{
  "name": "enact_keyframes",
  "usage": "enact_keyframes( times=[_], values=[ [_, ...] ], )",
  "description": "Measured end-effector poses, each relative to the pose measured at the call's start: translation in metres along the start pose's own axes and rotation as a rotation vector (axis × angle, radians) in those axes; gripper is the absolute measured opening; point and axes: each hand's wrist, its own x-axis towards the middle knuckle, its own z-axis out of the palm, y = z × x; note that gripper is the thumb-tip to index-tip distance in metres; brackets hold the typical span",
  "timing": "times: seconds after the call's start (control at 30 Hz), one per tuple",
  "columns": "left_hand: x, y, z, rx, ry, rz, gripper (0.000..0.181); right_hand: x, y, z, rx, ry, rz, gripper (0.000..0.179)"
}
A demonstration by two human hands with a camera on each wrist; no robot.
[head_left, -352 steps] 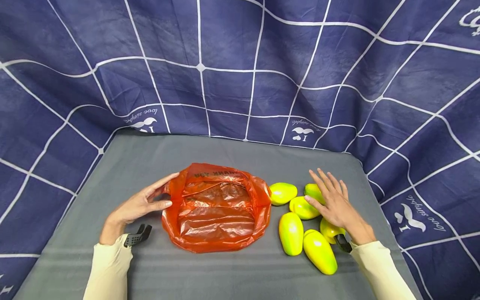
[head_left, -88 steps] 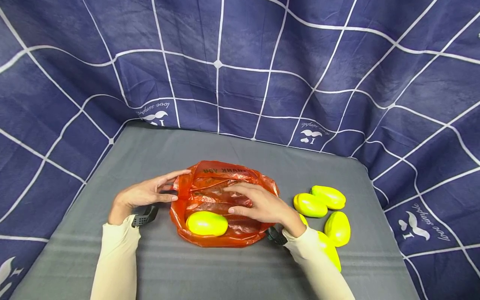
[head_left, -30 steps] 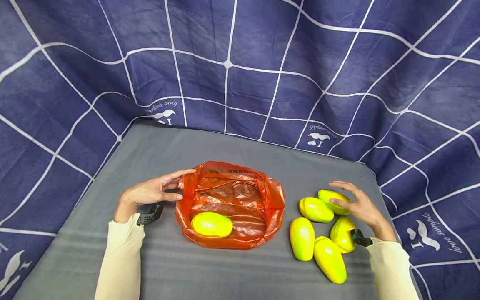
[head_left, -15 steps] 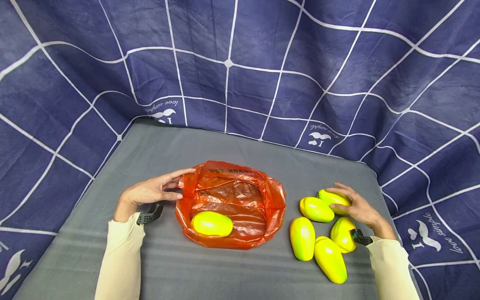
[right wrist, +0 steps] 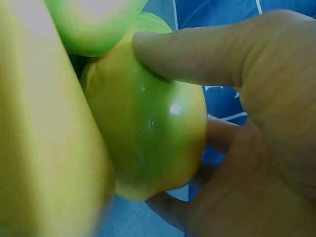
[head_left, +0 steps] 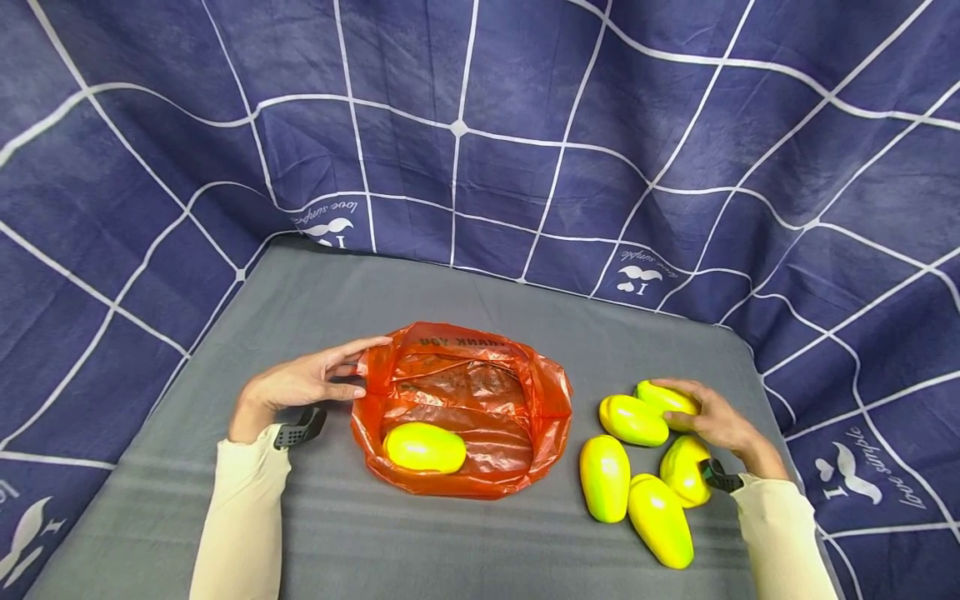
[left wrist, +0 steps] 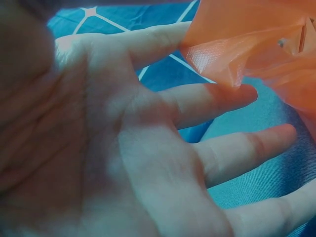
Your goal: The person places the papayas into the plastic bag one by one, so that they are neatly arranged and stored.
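Observation:
A red plastic bag (head_left: 457,400) lies on the grey table with its mouth open toward me, and one yellow-green mango (head_left: 424,448) sits inside near the front rim. At the bag's left edge is my left hand (head_left: 300,387); its fingers are extended and spread, touching the plastic, as the left wrist view shows. My right hand (head_left: 716,415) grips the rearmost mango (right wrist: 148,113) of a group on the right, thumb on the near side and fingers round the far side. The hand hides part of that mango in the head view.
Beside the gripped mango lies another mango (head_left: 633,419). Closer to me are an upright-lying mango (head_left: 604,478), a slanted mango (head_left: 661,520) and a mango (head_left: 686,472) partly under the right wrist. A blue gridded curtain (head_left: 480,167) surrounds the grey table (head_left: 420,550).
A mango has gone into the bag since the first frame. My right hand has left the bag, reached right and closed round the rear mango; my left hand stays at the bag's edge.

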Motion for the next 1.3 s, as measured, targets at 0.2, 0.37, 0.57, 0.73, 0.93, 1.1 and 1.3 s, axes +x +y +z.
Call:
enact_keyframes(
  times=[0.2,0.37,0.57,0.73,0.93,1.1,1.3],
  values=[
    [-0.001,-0.001,-0.001,0.000,-0.002,0.012,0.080,-0.002,-0.002,0.000,-0.028,0.040,0.009,0.050],
    [-0.003,0.001,0.000,-0.003,0.006,-0.010,0.081,-0.004,-0.005,-0.001,-0.046,0.055,0.010,0.050],
    [-0.003,0.002,0.000,-0.010,0.010,-0.010,0.081,-0.003,-0.012,-0.003,-0.070,0.107,-0.036,0.050],
    [-0.003,0.002,0.000,-0.002,0.006,0.000,0.081,-0.002,-0.020,-0.005,-0.087,0.128,-0.072,0.050],
    [-0.002,0.003,0.001,-0.009,0.016,-0.017,0.082,0.002,-0.035,-0.008,-0.108,0.158,-0.130,0.051],
    [-0.003,0.002,0.001,-0.007,0.020,-0.016,0.082,0.005,-0.049,-0.007,-0.146,0.181,-0.156,0.053],
    [-0.002,0.002,0.000,-0.016,0.007,-0.011,0.081,0.009,-0.067,-0.003,-0.163,0.210,-0.193,0.057]
  ],
)
